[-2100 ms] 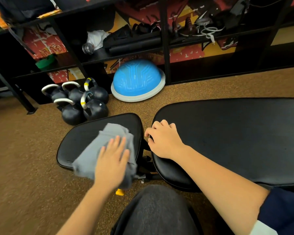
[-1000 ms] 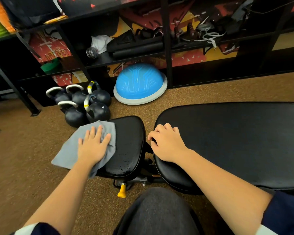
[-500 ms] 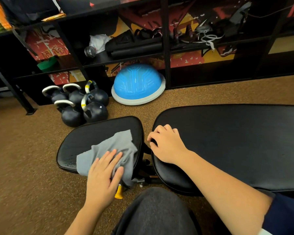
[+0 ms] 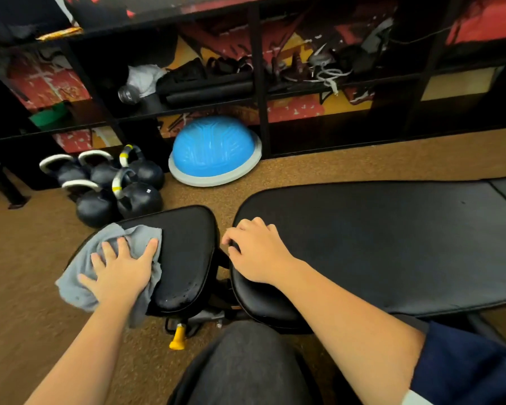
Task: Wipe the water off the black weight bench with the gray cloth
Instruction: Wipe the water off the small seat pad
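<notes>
The black weight bench has a small seat pad [image 4: 187,247] on the left and a long back pad [image 4: 377,244] on the right. My left hand [image 4: 122,270] lies flat, fingers spread, on the gray cloth [image 4: 76,285], pressing it onto the left part of the seat pad. The cloth hangs over the pad's left and near edges. Water droplets [image 4: 184,293] glisten on the seat pad's near right corner. My right hand [image 4: 257,252] rests with loosely curled fingers on the left end of the back pad.
Several black kettlebells [image 4: 114,188] stand on the brown floor just beyond the seat pad. A blue half-dome balance trainer [image 4: 214,150] leans by the black shelving [image 4: 257,83]. A yellow adjustment knob [image 4: 178,339] sits under the seat. My knee [image 4: 246,366] is at the bottom.
My left hand has slid the cloth from the seat pad's near middle to its left side, uncovering wet drops at the near right corner. The right hand has stayed put.
</notes>
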Demonstrator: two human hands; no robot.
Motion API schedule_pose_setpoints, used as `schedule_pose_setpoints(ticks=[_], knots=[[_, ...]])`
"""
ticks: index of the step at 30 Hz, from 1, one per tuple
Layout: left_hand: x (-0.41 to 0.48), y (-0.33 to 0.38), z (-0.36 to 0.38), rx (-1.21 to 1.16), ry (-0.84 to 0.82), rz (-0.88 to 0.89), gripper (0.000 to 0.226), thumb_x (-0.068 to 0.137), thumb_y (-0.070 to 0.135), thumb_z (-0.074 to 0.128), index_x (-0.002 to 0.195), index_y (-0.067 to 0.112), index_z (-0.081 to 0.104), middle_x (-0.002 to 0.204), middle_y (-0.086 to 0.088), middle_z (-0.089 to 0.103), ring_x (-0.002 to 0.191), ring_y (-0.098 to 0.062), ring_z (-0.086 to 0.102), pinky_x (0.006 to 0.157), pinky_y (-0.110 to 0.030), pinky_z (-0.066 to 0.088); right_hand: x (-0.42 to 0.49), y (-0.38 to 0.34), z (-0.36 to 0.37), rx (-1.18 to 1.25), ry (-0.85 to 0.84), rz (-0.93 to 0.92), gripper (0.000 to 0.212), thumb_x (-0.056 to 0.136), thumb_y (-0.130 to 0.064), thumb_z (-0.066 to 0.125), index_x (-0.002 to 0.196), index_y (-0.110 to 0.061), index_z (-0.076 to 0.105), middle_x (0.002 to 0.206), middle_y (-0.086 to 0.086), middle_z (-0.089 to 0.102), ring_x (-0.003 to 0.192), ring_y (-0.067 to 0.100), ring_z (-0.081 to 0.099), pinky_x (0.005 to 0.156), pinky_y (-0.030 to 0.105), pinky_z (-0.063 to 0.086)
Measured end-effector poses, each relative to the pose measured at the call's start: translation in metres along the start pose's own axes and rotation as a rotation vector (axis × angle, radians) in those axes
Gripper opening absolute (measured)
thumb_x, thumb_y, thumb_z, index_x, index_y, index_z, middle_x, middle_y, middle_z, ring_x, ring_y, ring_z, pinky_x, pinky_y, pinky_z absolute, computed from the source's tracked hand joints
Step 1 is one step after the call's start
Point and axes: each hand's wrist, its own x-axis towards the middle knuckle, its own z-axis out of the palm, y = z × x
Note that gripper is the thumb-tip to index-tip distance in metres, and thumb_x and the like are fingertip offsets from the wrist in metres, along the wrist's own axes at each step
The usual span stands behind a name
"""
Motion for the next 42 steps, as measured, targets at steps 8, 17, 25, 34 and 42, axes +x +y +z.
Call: schedule_pose_setpoints(ticks=[8,17,25,34,42], knots=[[-0.077,0.049,0.017,-0.237,0.173,0.271,0.036,0.105,0.018,0.050,0.130,-0.006,0.058,0.138,-0.030,0.055,0.123,-0.051,0.053,0.097,-0.061,0.043,-0.049,0.013,-0.032,0.126,-0.006,0.113,0.024,0.101,-0.030,0.045,0.121,-0.030,0.058,0.118,-0.003,0.054,0.112,0.022,0.044,0.097,0.048,0.042],[-0.140,0.140,-0.060,-0.576,-0.151,0.543,0.042,0.106,0.034,0.045,0.077,0.005,0.056,0.081,-0.017,0.065,0.087,-0.038,0.062,0.074,-0.046,0.043,-0.106,0.032,-0.054,0.549,0.045,0.358,0.062,0.094,-0.044,0.063,0.149,-0.034,0.038,0.135,-0.007,0.047,0.130,0.014,0.045,0.107,0.036,0.043],[-0.242,0.250,-0.087,-0.892,-0.597,0.963,0.034,0.103,0.046,0.047,0.100,0.023,0.072,0.095,-0.003,0.076,0.095,-0.026,0.071,0.090,-0.053,0.055,-0.195,0.067,-0.110,0.803,0.537,0.305,0.005,0.098,-0.028,0.064,0.102,-0.026,0.068,0.093,-0.004,0.072,0.084,0.005,0.068,0.073,0.026,0.053],[-0.353,0.317,-0.037,-0.673,-0.654,1.183,0.052,0.105,0.050,0.044,0.067,0.015,0.039,0.060,0.004,0.037,0.053,-0.010,0.033,0.055,-0.032,0.028,-0.343,0.132,-0.134,0.943,0.762,0.509,0.018,0.098,-0.025,0.059,0.099,-0.016,0.075,0.099,0.017,0.074,0.097,0.041,0.068,0.086,0.057,0.053],[-0.444,0.354,0.037,-0.331,-1.288,0.969,0.060,0.080,0.068,0.070,0.122,0.026,0.066,0.115,0.005,0.071,0.102,-0.015,0.068,0.085,-0.037,0.058,-0.427,0.180,-0.120,1.194,0.943,0.733,0.015,0.105,-0.021,0.047,0.110,-0.025,0.060,0.119,0.020,0.067,0.110,0.041,0.066,0.097,0.063,0.050]])
